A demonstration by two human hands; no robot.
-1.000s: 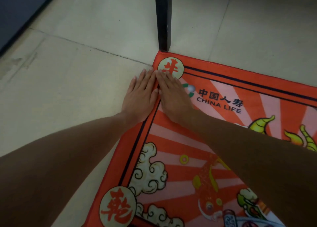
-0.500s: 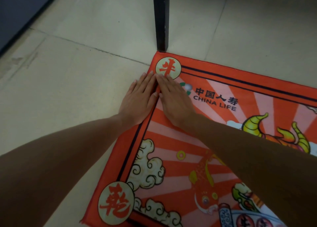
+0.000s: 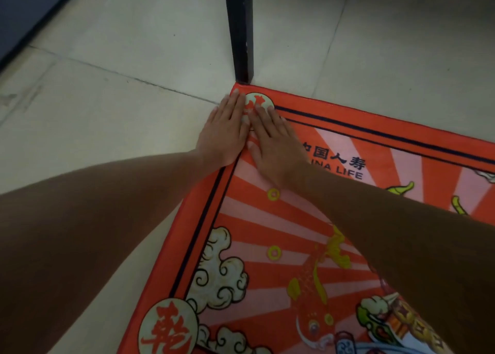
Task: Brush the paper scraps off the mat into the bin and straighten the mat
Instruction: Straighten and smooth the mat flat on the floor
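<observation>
An orange-red mat (image 3: 308, 235) with printed rays, clouds, a fish and round character medallions lies flat on the floor, filling the lower right. My left hand (image 3: 223, 136) lies flat with straight fingers on the mat's far-left corner, along its left border. My right hand (image 3: 273, 144) presses flat beside it, fingertips on the corner medallion. The two hands touch side by side. No paper scraps and no bin are in view.
A black furniture leg (image 3: 239, 29) stands on the pale tiled floor (image 3: 120, 67), right at the mat's far corner. A dark wall base (image 3: 24, 13) runs along the upper left.
Both hands have slid forward along the mat toward its far corner, and my right fingertips now cover the corner medallion. The view has moved closer to the mat.
</observation>
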